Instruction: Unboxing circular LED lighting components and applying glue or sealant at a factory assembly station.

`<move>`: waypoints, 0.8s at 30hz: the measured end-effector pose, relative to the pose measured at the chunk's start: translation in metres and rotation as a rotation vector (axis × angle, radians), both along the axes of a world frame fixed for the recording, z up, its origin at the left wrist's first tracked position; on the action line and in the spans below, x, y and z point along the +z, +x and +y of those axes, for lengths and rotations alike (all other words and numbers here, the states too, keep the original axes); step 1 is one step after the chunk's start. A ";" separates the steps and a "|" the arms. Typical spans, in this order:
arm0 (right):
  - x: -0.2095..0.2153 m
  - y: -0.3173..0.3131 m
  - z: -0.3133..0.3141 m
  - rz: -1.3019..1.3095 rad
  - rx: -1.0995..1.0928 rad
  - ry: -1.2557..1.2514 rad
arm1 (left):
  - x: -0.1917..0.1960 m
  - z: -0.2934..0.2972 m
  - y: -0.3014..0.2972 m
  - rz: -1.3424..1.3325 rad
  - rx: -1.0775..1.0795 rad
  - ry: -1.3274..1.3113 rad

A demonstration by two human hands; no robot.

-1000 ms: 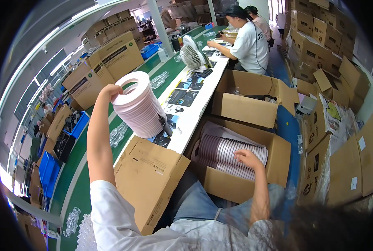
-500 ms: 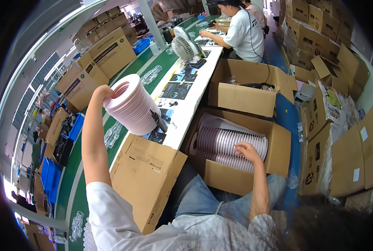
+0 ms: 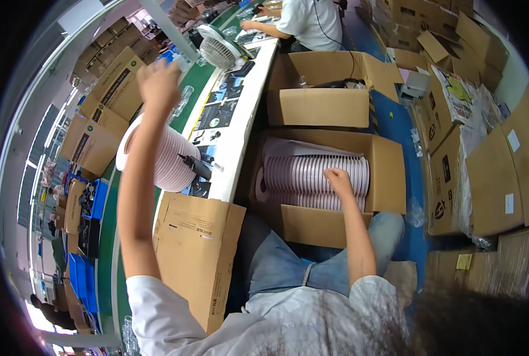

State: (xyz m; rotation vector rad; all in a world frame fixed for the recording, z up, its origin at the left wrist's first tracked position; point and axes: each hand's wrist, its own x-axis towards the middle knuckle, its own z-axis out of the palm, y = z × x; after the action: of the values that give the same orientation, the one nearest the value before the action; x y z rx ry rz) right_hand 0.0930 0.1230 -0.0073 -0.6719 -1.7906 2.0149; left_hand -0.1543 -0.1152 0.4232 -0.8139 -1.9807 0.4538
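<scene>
My left hand point(image 3: 159, 86) is lifted above a tall stack of pale pink flat rings point(image 3: 172, 157) at the conveyor's near end; motion smears its fingers. Part of that stack is hidden behind my left forearm. My right hand point(image 3: 339, 180) rests over a row of similar ring discs point(image 3: 306, 172) packed on edge in an open carton point(image 3: 389, 172). Its fingers are curled together against the discs; whether they pinch one is too small to tell. A sheet of whitish wrapping point(image 3: 282, 147) lies along the carton's far side.
A black cylindrical tool point(image 3: 196, 167) lies against the stack on the white bench point(image 3: 235, 142). A white fan point(image 3: 217, 50) stands farther along. Another open carton point(image 3: 324, 107) sits beyond mine; a co-worker point(image 3: 312, 24) sits past it. A cardboard sheet point(image 3: 190, 249) stands left of my legs.
My left hand has left the top of the ring stack and risen up and away. The stack now leans more to the left in view. My right hand stays over the discs, fingers more curled.
</scene>
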 end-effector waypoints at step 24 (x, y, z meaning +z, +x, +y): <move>-0.021 0.036 0.055 0.048 -0.479 -0.463 | -0.596 0.003 -0.009 -1.463 0.072 0.325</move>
State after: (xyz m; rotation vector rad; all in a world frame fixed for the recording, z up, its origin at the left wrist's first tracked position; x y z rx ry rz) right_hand 0.1291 0.1784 -0.0284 -1.0574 -1.0005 2.0739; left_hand -0.1628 -0.1120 -0.1724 -0.9458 -3.2577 -0.6596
